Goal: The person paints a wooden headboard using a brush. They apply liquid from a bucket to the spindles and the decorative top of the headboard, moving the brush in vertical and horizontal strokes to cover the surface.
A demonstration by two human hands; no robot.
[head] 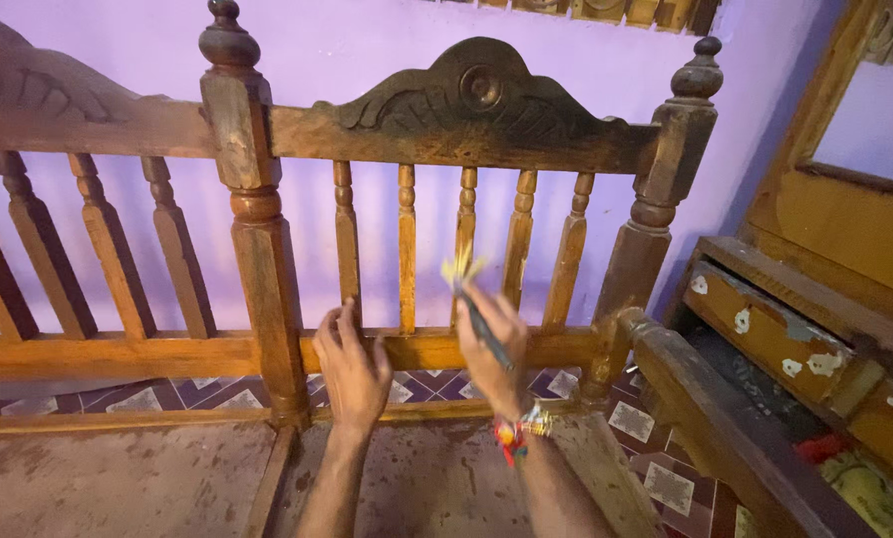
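My right hand (493,344) is closed around a dark-handled brush (471,299), bristles up and blurred against a turned spindle (464,224) of the wooden bench back (476,105). My left hand (352,369) lies open, fingers loosely spread, on the lower rail (167,354) just beside it.

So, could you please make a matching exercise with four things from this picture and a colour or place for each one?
Things:
1. left hand
2. right hand
3. wall
4. wrist thread

Descriptions:
A. purple, behind the bench back
B. holds a dark-handled brush near a spindle
C. red and yellow, tied on the right arm
D. fingers on the lower rail of the wooden bench

Pairs: 1-D, 2-B, 3-A, 4-C
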